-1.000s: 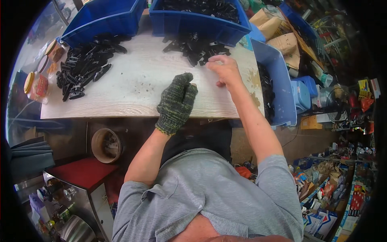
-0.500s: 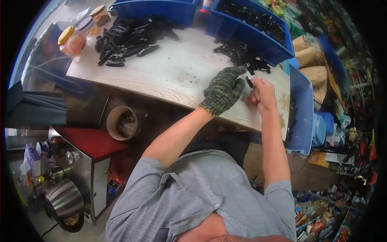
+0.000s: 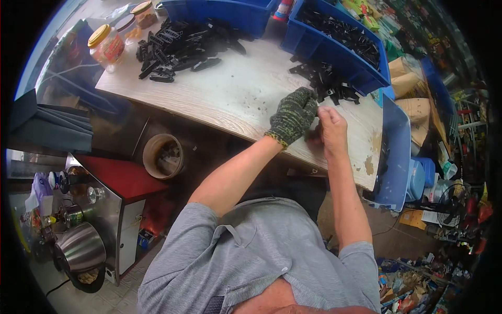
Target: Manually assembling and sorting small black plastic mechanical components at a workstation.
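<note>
My left hand (image 3: 294, 116), in a dark green mottled knit glove, is closed with its fingers curled; whatever lies inside it is hidden. My bare right hand (image 3: 333, 131) is pinched right up against the glove's fingertips, over the near right part of the table. The small black plastic piece it held a moment ago is now mostly hidden between the two hands. Just beyond them lies a loose heap of small black plastic parts (image 3: 327, 81). A larger pile of long black plastic pieces (image 3: 180, 49) lies at the far left of the pale wooden table (image 3: 235, 99).
A blue bin (image 3: 361, 74) full of black parts stands behind the right heap, another blue bin (image 3: 225, 18) at the back. Jars (image 3: 106, 46) stand at the left corner. A lighter blue tub (image 3: 395, 157) adjoins the right edge. A bucket (image 3: 151, 165) sits below the table.
My right hand has moved left and met the gloved hand, covering the black piece that showed at its fingertips. The whole view has shifted slightly.
</note>
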Demonstrator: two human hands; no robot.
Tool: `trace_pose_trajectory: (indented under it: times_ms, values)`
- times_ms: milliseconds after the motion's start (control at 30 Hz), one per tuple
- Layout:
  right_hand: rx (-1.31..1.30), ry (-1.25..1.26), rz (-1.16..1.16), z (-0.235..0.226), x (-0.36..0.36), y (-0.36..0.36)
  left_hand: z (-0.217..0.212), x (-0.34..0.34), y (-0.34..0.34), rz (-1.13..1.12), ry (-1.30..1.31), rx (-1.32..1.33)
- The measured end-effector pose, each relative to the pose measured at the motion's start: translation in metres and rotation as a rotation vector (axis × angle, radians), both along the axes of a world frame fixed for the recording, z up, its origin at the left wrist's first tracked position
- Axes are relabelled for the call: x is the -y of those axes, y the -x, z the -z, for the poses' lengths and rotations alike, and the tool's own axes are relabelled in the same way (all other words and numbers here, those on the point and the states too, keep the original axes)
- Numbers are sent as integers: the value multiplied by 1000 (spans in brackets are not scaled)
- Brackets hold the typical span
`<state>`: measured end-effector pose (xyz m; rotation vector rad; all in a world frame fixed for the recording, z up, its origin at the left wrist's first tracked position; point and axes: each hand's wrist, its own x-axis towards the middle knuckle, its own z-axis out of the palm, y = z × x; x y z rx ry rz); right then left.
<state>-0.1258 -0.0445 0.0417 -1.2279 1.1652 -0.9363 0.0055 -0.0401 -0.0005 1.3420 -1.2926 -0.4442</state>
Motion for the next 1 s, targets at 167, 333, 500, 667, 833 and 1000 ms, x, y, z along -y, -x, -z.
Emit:
trace_pose_trajectory:
  times_ms: [167,333,500,667,833,1000]
  values:
    - [83,-4,-11,0,-9,-16,-33,-16,-105,-403,-370,435]
    - [181,-59,17,-3,-9,-13,-47,-27,-177,-583,-500,702]
    - [195,-82,68,-7,-12,-16,-38,-41,-161,-444,-446,890]
    - [215,-76,77,-5,-11,-13,-12,-42,-123,-189,-201,975]
    - [248,-111,197,-9,-14,-20,-15,-48,-99,-328,-26,898]
    - [329,-92,194,-3,-11,-13,-22,-51,-75,-33,-60,666]
